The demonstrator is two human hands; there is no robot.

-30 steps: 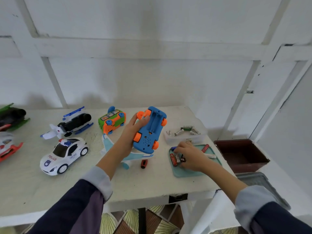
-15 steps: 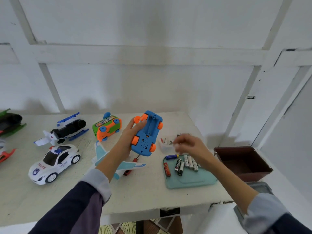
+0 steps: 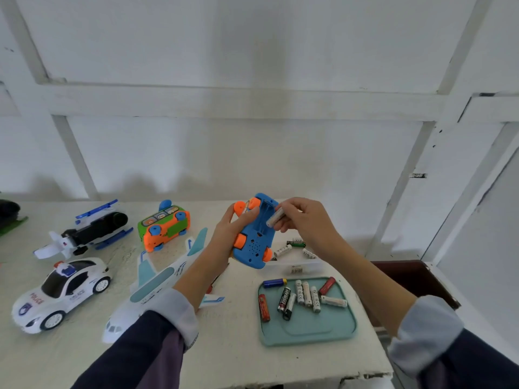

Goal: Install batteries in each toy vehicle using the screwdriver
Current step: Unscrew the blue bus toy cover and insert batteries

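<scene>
One AA battery (image 3: 274, 218), pinched by the right hand (image 3: 304, 220) over the blue toy car (image 3: 254, 237) gripped by the left hand (image 3: 230, 231), may seat reversed or slip.

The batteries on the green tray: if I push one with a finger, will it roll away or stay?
The batteries are smooth cylinders lying on their sides, so one would probably roll if pushed across its length. The green tray has a raised rim, which likely stops it. They lie close together, so a pushed one may knock its neighbours.

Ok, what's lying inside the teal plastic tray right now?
The teal plastic tray holds loose batteries: white, red, black and one blue. None is covered; its near half is bare.
</scene>
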